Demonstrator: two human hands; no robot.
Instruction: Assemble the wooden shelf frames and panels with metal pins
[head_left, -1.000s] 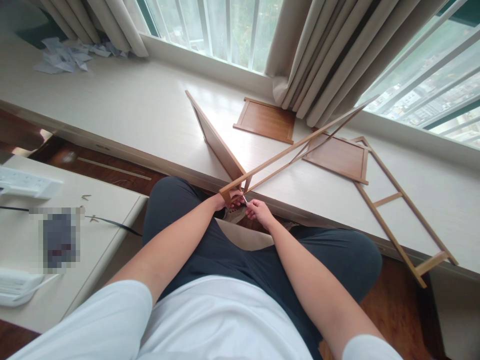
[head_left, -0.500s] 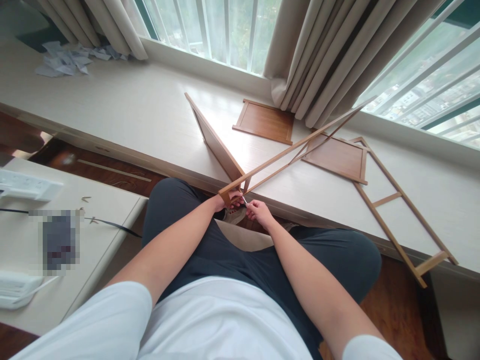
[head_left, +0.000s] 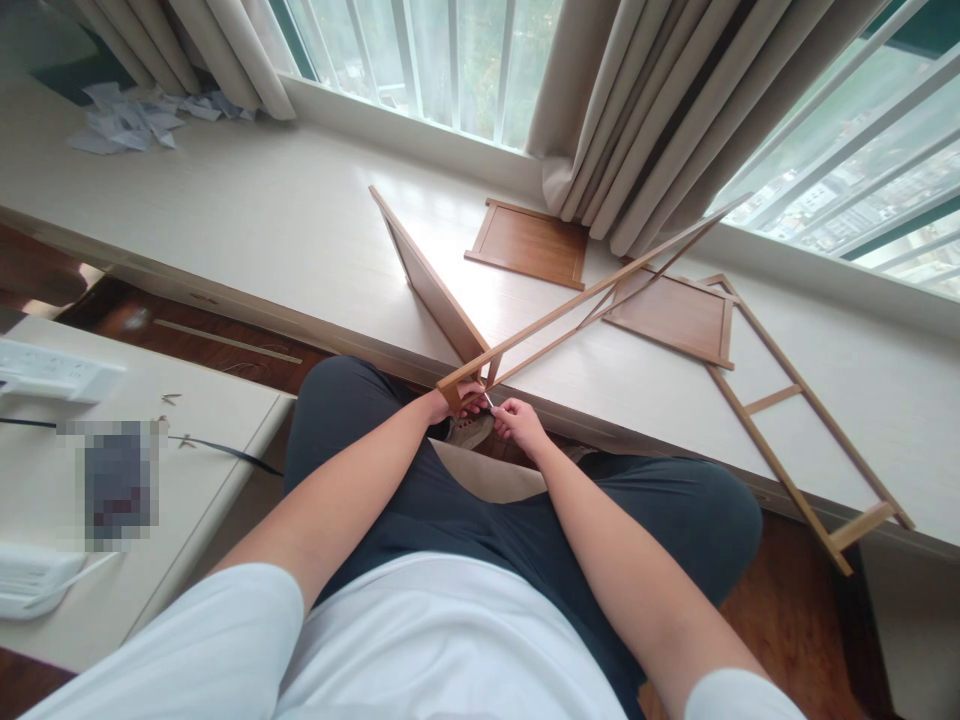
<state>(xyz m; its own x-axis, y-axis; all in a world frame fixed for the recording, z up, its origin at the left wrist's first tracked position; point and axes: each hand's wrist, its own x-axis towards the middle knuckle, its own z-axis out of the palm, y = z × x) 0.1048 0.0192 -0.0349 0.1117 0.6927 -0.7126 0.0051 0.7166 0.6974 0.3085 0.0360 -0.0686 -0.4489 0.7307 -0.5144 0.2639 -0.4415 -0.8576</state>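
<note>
My left hand [head_left: 466,399] grips the near end of a wooden frame [head_left: 555,311]; the fingers are curled in on it, partly hidden by its end piece. My right hand [head_left: 517,423] has its fingers closed in a narrow pinch on a thin metal tool [head_left: 489,400]. The tool's far end points toward the left fingers; whether it touches the wood I cannot tell.

The frame is raised at a slant, its near end above my lap, its long rails running up to the right over the white table [head_left: 292,220]. An upright panel [head_left: 433,275] stands on edge, its near end meeting the frame beside my left hand.

Flat on the table near the curtain [head_left: 637,120] lies a brown panel [head_left: 529,243]. To its right is a second panel [head_left: 675,310], partly behind the raised frame and overlapping a ladder-shaped frame [head_left: 775,399], whose near end projects past the table edge. Paper scraps [head_left: 124,120] lie at the far left. On a side table [head_left: 217,490] are a power strip [head_left: 67,370] and small metal pieces [head_left: 187,441].
</note>
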